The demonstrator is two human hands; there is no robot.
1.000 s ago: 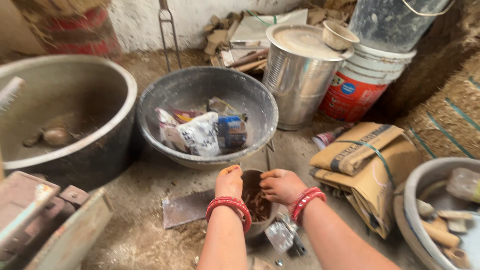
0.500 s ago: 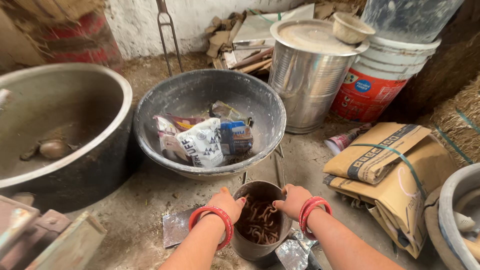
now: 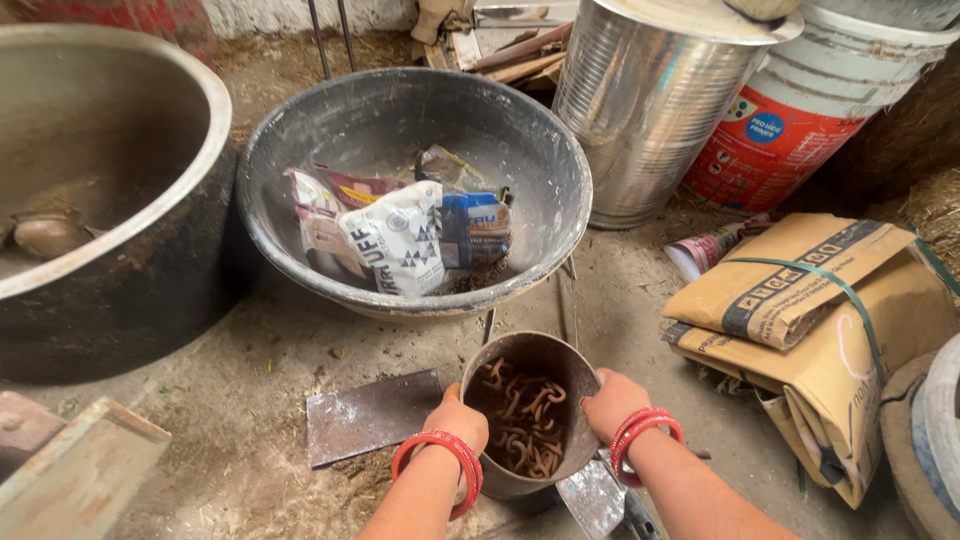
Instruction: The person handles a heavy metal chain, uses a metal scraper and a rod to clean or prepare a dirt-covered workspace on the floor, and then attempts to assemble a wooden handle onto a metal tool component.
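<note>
Both hands are now gripping a small round metal pot [image 3: 535,415] by its rim, where a second ago they were bunched together over its mouth; they are spreading apart, so the rusty hook-shaped metal pieces [image 3: 525,420] inside are showing plainly, and the pot is sitting closer to the camera's lower edge than before. To judge from that, the work over the pot's mouth is giving way to handling the pot itself. The left hand [image 3: 457,418] is clasping the rim at nine o'clock, fingers curled over the edge, thumb up; the right hand [image 3: 612,402] is closing on the rim at three o'clock in the same way. Red bangles are sitting on both wrists. The pot is resting on the dusty floor [image 3: 250,390], with a flat metal plate [image 3: 375,415] just beside it at nine o'clock and a trowel blade [image 3: 592,497] touching its base at five o'clock. At twelve o'clock, a wide grey basin [image 3: 300,150] is holding crumpled packets [image 3: 405,230]. A shiny steel drum [image 3: 640,110] is standing at one o'clock, and folded brown sacks [image 3: 810,320] are lying at three o'clock.
</note>
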